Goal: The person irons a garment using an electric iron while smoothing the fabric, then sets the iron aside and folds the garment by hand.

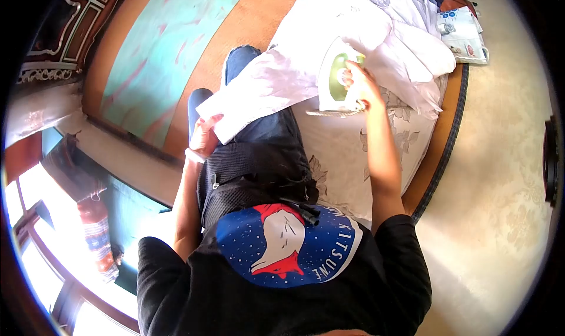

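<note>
The left hand (204, 138) pinches one end of the white garment (259, 91); the right hand (360, 87) grips the green-and-white iron (329, 74).

1. I am logging the iron (337, 91) as white with a light green body.
2. I am reading the cloth (265, 80) as plain white.
3. The bed cover (347, 156) is showing cream, patterned with grey-brown flowers.
4. The panel (159, 59) is showing turquoise, streaked dull pinkish red.
5. The T-shirt (200, 300) is reading black; its round print (321, 247) is carrying deep blue, white specks, a red-and-white animal figure and white lettering.
6. I am recording the trousers (268, 128) as dark blue, the waist bag (250, 159) as black, the wristband (194, 156) as white.
7. The floor (500, 130) is showing cream with faint mottling.
8. The hanging textile (97, 236) is displaying orange, white and blue bands.
</note>
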Demonstrator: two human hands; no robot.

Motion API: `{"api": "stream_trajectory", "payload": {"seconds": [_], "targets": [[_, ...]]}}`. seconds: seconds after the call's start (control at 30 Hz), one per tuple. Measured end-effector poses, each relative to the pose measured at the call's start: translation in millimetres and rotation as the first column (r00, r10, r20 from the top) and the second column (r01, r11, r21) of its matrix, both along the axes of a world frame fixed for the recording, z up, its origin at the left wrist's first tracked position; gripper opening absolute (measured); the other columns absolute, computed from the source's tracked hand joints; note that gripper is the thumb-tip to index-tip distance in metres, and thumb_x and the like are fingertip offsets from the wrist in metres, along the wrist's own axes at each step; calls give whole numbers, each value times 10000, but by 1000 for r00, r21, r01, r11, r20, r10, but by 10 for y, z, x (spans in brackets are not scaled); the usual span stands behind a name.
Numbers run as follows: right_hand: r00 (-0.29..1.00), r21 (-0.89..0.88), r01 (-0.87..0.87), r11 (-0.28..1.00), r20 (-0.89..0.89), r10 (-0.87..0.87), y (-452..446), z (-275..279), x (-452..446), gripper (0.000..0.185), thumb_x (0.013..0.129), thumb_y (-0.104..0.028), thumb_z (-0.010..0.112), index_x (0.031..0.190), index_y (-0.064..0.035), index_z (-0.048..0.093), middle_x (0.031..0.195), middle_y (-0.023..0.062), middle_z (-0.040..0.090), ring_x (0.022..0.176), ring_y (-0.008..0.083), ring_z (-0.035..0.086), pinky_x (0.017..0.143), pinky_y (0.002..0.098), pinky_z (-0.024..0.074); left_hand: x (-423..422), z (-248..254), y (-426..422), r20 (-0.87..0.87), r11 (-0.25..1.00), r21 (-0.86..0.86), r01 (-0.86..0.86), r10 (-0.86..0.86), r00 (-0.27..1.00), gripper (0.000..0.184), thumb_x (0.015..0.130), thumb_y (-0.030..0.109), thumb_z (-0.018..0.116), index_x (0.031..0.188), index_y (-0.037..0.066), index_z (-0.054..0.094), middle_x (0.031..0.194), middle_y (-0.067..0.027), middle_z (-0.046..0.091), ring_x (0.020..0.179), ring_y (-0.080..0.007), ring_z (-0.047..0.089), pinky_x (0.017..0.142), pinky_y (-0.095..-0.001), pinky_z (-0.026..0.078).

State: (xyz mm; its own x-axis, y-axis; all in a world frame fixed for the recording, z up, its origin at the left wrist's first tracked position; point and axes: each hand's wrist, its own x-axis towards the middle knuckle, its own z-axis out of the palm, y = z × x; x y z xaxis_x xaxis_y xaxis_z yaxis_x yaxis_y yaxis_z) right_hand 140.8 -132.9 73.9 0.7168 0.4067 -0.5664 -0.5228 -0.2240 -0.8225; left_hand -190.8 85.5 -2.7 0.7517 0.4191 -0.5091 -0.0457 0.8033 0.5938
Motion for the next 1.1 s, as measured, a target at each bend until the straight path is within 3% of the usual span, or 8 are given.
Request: {"api": "stream_trajectory", "payload": {"seconds": [0.23, 0.37, 0.6, 0.83, 1.1], "targets": [[993, -156, -119, 981, -6, 119, -493, -217, 635, 162, 787, -162, 678, 844, -95, 542, 609, -46, 468, 465, 39, 420, 402, 196, 337, 25, 100, 9, 32, 999, 34, 16, -17, 999, 390, 797, 41, 608, 1172, -12, 516, 1111, -82, 593, 1055, -186, 547, 946, -333, 406], [965, -132, -262, 956, -59, 256, -568, -290, 805, 132, 799, -123, 644, 808, -94, 515, 595, -38, 455, 464, 53, 419, 412, 220, 346, 1, 83, 1, 24, 999, 24, 21, -22, 999, 408, 800, 29, 605, 1195, -3, 507, 1131, -85, 586, 1061, -188, 548, 955, -334, 402], [936, -133, -352, 926, -81, 344, -474, -272, 628, 165, 805, -116, 628, 885, -44, 504, 612, -7, 470, 456, 65, 430, 404, 224, 363, -2, 134, 0, 48, 997, 73, 23, -26, 998, 463, 783, 32, 634, 1225, 10, 497, 1160, -81, 577, 1079, -189, 546, 962, -338, 406], [883, -143, -468, 872, -52, 466, -385, -198, 366, 93, 813, -121, 582, 824, -49, 523, 607, -22, 463, 453, 52, 425, 394, 209, 354, 19, 226, 0, 74, 986, 164, 34, -47, 996, 464, 779, 44, 657, 1221, 34, 515, 1167, -71, 576, 1089, -181, 542, 977, -337, 400], [874, -72, -484, 872, -89, 478, -323, -231, 175, 130, 798, -95, 595, 756, -69, 475, 584, -23, 445, 434, 51, 412, 377, 213, 342, -2, 199, 13, 79, 988, 152, 41, -54, 995, 447, 782, 46, 656, 1209, 28, 523, 1151, -74, 589, 1082, -178, 549, 971, -335, 408]]}}
